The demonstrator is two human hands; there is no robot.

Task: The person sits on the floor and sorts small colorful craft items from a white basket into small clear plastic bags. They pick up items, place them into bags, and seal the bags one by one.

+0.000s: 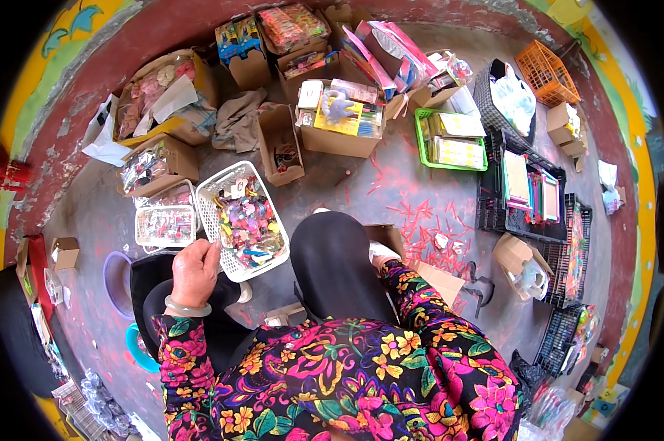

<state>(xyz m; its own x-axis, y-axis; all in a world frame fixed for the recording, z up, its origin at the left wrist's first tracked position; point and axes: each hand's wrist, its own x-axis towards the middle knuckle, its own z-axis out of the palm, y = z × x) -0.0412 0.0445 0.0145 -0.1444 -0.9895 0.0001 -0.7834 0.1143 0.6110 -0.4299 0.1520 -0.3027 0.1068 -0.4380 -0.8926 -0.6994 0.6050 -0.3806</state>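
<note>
White basket (pixel 208 212) of small colourful trinkets: 1 o'clock from the left hand (pixel 195 273), just beside it. Left's curled narrow; can't tell if anything's inside. Right hand: can't make it out by the knee (pixel 332 250). Grey floor (pixel 325 192), red scraps (pixel 427 235) at 1 o'clock, cardboard box (pixel 339 143) at 12.

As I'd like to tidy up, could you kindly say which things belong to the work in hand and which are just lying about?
Probably in use, near the left hand:
larger white basket
colourful trinkets inside it

Apparently just lying about:
orange crate
green basket
scattered red scraps
</note>
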